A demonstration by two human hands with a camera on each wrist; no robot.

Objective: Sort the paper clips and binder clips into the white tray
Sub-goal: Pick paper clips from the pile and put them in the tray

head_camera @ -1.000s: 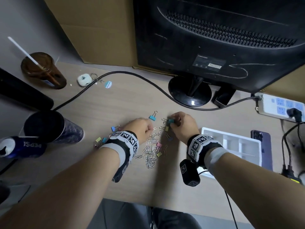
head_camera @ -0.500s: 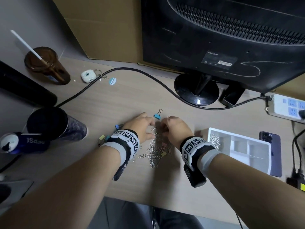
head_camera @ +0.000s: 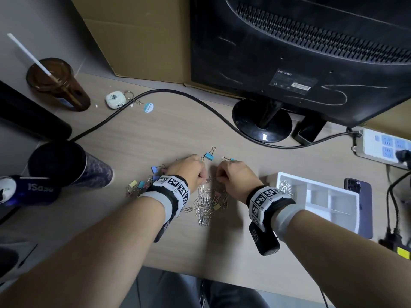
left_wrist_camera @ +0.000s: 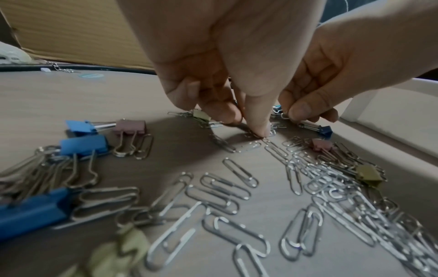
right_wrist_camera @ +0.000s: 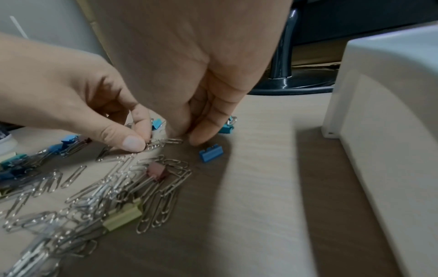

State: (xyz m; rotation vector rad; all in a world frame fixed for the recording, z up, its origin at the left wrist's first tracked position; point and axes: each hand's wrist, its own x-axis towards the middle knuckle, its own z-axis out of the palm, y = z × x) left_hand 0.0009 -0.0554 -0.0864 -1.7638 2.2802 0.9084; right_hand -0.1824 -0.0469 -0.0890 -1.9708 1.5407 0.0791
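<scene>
Head view: a person leans over a wooden desk [head_camera: 155,138]. Both hands meet above a loose heap of silver paper clips [head_camera: 205,204] at the middle of the desk. The left hand [head_camera: 189,172] and the right hand [head_camera: 235,177] each have fingers curled down, pinching at clips where the heap begins. Coloured binder clips [head_camera: 139,185] lie scattered left of the left wrist, and one blue binder clip [head_camera: 209,155] sits just beyond the fingers. The white tray [head_camera: 355,216] stands to the right, well apart from the heap. Only its near-left compartment holds a small cluster of paper clips (the other compartments look bare), so I judge the sorting barely begun. Compared with half a second earlier, the hands have closed in towards each other over the same heap, and the tray's contents look unchanged.

Left wrist view: the left hand's thumb and fingers [left_wrist_camera: 227,112] pinch a paper clip against the desk. The right hand pinches wire just beside it. Paper clips and binder clips cover the foreground.

Right wrist view: the left thumb [right_wrist_camera: 132,143] presses a paper clip that reaches to the right fingertips [right_wrist_camera: 201,137]. The tray wall rises at the right.
</scene>
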